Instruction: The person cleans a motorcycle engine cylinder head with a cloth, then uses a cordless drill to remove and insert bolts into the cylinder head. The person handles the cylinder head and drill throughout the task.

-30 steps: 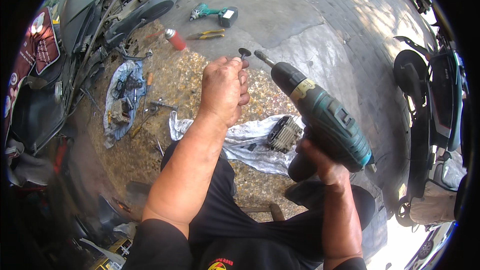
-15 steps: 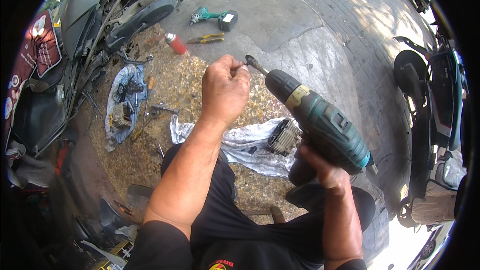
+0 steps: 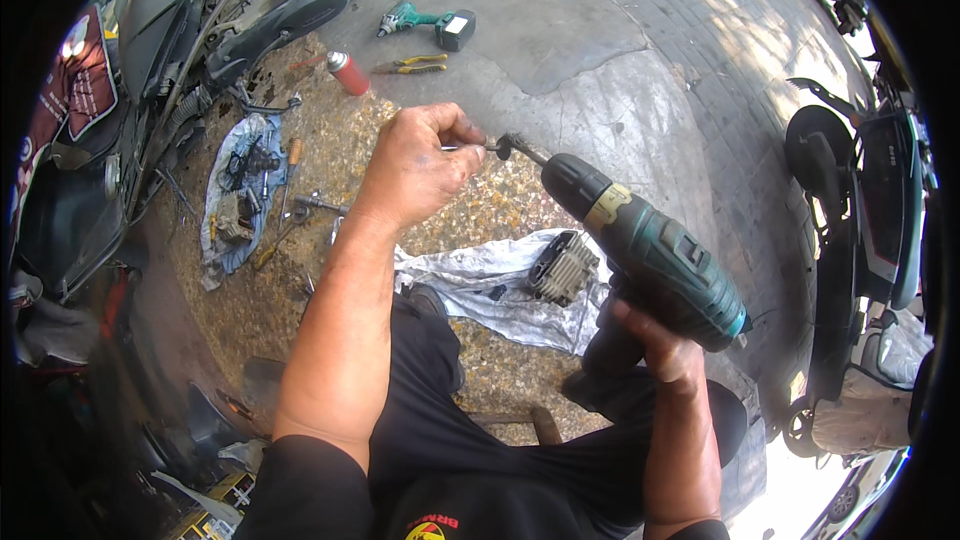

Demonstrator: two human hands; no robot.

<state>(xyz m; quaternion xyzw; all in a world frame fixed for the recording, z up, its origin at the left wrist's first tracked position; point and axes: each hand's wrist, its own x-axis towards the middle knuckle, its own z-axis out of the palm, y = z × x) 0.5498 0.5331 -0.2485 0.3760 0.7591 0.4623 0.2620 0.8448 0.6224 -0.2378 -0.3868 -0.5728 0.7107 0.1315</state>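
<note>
My left hand [image 3: 425, 155] pinches a thin metal stem with a flared end [image 3: 489, 147]; it looks like an engine valve. My right hand [image 3: 660, 340] is wrapped round the handle of a teal and black cordless drill [image 3: 665, 258], tilted with its chuck up and to the left. A small dark round attachment [image 3: 508, 143] on a thin shaft sits at the drill's tip. It meets the flared end, or nearly so; I cannot tell whether they touch. Below the drill, a finned metal cylinder head [image 3: 566, 268] lies on a whitish cloth [image 3: 470, 275].
A second teal drill [image 3: 425, 22], yellow-handled pliers [image 3: 412, 64] and a red spray can [image 3: 348, 74] lie or stand farther off. Greasy parts rest on a bluish cloth [image 3: 225, 240] at left. A scooter [image 3: 290, 25] stands far left; another vehicle [image 3: 880, 200] stands at right.
My left hand has shifted left and turned, so the stem shows between its fingers. The drill has moved slightly down and to the right. The view has shifted a little.
</note>
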